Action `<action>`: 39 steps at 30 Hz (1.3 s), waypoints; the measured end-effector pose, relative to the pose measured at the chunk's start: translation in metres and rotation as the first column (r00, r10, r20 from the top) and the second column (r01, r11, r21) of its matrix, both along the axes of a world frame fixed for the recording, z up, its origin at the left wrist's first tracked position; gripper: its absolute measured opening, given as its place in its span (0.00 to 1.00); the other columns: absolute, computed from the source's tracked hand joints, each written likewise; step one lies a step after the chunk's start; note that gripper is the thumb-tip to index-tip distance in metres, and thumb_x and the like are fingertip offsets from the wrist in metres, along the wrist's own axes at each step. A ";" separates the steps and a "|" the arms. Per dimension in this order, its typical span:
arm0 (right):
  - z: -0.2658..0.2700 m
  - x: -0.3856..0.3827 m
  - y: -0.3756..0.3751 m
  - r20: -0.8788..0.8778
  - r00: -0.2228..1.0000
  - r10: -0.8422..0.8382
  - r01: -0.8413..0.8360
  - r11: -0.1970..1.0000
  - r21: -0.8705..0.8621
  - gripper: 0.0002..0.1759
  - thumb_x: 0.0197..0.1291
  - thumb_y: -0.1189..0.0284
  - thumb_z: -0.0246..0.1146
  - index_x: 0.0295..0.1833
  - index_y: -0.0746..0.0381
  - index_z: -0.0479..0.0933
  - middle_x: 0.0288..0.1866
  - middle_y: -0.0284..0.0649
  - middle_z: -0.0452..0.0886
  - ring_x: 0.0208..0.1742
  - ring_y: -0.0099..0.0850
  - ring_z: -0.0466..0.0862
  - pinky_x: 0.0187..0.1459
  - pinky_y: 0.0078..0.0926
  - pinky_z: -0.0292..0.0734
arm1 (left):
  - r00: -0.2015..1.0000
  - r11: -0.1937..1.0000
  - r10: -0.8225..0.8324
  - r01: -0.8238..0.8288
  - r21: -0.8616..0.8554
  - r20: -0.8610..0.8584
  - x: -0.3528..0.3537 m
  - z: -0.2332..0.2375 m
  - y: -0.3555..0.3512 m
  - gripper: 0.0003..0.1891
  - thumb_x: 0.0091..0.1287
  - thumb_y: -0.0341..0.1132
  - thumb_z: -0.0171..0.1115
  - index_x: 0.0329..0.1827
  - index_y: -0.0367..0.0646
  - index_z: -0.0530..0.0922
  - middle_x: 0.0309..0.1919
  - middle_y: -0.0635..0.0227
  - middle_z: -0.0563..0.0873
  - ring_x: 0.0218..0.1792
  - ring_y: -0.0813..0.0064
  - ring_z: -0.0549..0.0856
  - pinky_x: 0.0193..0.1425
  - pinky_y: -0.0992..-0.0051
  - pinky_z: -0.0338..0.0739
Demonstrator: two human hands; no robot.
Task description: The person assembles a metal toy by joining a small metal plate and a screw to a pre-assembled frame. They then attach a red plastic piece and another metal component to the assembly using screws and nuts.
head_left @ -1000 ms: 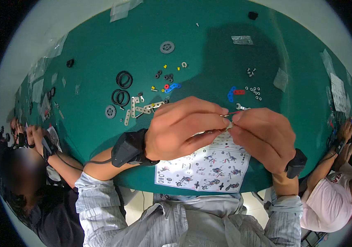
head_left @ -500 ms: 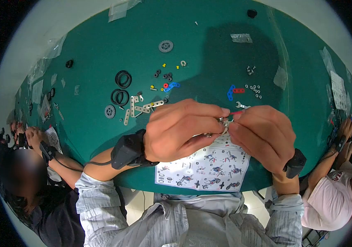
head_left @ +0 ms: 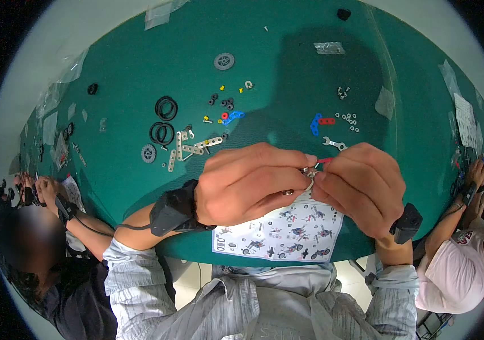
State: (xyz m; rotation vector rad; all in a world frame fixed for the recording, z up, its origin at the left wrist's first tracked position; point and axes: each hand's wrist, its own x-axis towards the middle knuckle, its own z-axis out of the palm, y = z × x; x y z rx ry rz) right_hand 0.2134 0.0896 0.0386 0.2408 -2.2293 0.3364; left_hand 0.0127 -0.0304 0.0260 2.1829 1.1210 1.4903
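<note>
My left hand (head_left: pixel 256 184) is closed, thumb and fingertips pinching a small metal assembly (head_left: pixel 308 171) in front of my chest. My right hand (head_left: pixel 364 190) meets it from the other side, closed on the same assembly. Between the fingertips shows a thin red piece (head_left: pixel 324 160); most of what I hold is covered by my fingers. An instruction sheet (head_left: pixel 276 235) lies beneath both hands. Just beyond my right fingers is a small open-end wrench (head_left: pixel 334 144), with a red strip (head_left: pixel 327 121) and a blue bracket (head_left: pixel 315 124) behind it.
Left of my hands lie perforated metal strips (head_left: pixel 179 146), black tyres (head_left: pixel 161 134), a grey wheel (head_left: pixel 148 153) and another blue bracket (head_left: pixel 233 117). Nuts (head_left: pixel 353 122) and screws (head_left: pixel 343 92) lie to the right. Other people sit at both sides, their hands (head_left: pixel 49 190) on the green table.
My hands keep their pinch on the small assembly and have shifted only slightly. The wrench shows more fully past my right fingers. The table items appear slightly displaced leftward in view.
</note>
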 end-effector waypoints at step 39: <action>0.013 -0.001 0.005 0.073 0.997 -0.002 0.016 0.981 -0.191 0.21 0.34 0.78 0.76 0.40 0.69 0.82 0.33 0.43 0.83 0.30 0.38 0.84 0.29 0.32 0.80 | 0.995 0.987 0.069 -0.058 -0.148 0.070 -0.005 0.003 0.006 0.10 0.59 0.22 0.74 0.41 0.39 0.85 0.47 0.53 0.90 0.44 0.64 0.91 0.46 0.71 0.85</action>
